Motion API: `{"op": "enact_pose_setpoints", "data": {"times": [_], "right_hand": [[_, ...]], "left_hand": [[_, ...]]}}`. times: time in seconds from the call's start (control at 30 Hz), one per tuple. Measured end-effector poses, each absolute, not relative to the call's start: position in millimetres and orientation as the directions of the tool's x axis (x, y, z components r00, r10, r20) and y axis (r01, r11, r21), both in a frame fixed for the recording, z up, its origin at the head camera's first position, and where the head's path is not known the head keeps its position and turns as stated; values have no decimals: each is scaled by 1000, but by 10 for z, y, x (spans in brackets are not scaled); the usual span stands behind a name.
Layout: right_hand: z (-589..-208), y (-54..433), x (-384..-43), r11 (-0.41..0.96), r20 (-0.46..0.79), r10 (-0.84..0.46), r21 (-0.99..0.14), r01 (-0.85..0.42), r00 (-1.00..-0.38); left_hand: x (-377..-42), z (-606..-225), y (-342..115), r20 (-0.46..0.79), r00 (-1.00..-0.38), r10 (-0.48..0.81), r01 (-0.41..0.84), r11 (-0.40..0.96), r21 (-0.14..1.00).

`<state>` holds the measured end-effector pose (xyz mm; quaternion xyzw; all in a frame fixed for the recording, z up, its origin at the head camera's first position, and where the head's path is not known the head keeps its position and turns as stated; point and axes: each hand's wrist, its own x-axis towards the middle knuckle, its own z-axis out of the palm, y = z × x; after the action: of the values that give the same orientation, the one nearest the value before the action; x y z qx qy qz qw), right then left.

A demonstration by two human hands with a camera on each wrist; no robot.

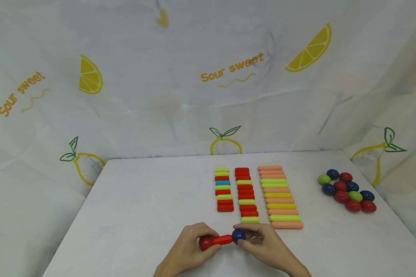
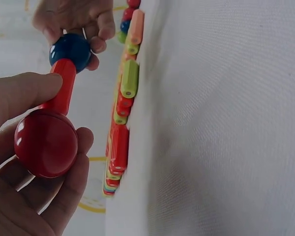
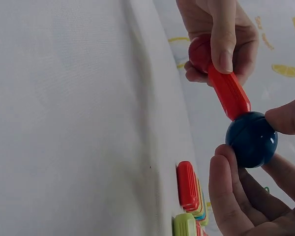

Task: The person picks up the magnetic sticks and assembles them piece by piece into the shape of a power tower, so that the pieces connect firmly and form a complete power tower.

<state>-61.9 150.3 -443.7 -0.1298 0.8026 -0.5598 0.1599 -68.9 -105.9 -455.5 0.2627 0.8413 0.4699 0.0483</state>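
Near the table's front edge, my left hand [image 1: 190,246] grips a red ball [image 1: 205,242] and the near end of a short red stick [image 1: 223,240], its thumb lying along the stick. A dark blue ball [image 1: 238,236] sits against the stick's other end. My right hand [image 1: 263,244] pinches that blue ball [image 3: 251,139] between thumb and fingers. In the left wrist view the red ball [image 2: 46,143], red stick [image 2: 62,87] and blue ball [image 2: 70,53] form one line between the two hands.
Beyond the hands lie two columns of short sticks [image 1: 225,208] [image 1: 248,207] in red, lime and blue. To their right is a column of longer sticks [image 1: 287,225] in peach, lime and yellow. Several red, blue and green balls [image 1: 353,206] cluster at the table's right side.
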Motion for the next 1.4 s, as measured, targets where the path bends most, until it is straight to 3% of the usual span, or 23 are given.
{"op": "enact_pose_setpoints", "data": {"times": [0.37, 0.7, 0.8, 0.9, 1.07, 1.27, 1.4], "right_hand": [[-4458, 1324, -723, 279, -101, -429, -960, -25, -898], [-4435, 1143, -841, 349, -46, -414, -930, -112, -909], [-4436, 1089, -909, 456, 57, -341, -863, -218, -938], [-4444, 1028, -982, 622, 165, -251, -727, -290, -954], [-4525, 973, -1072, 820, 182, -217, -499, -281, -959], [-4634, 949, -1087, 876, 227, -248, -363, -318, -942], [-4636, 910, -1091, 877, 262, -223, -367, -310, -939]], "left_hand": [[-698, -4546, -1094, 123, -843, 524, 386, 431, 816], [-719, -4581, -1116, 12, -852, 523, 247, 382, 891], [-743, -4620, -1131, -13, -882, 470, 187, 376, 908], [-773, -4659, -1147, -30, -922, 387, 134, 390, 911], [-815, -4715, -1169, -24, -952, 306, 106, 402, 909], [-888, -4802, -1193, -33, -964, 263, 74, 385, 920], [-938, -4878, -1225, -29, -974, 227, 55, 357, 932]]}}
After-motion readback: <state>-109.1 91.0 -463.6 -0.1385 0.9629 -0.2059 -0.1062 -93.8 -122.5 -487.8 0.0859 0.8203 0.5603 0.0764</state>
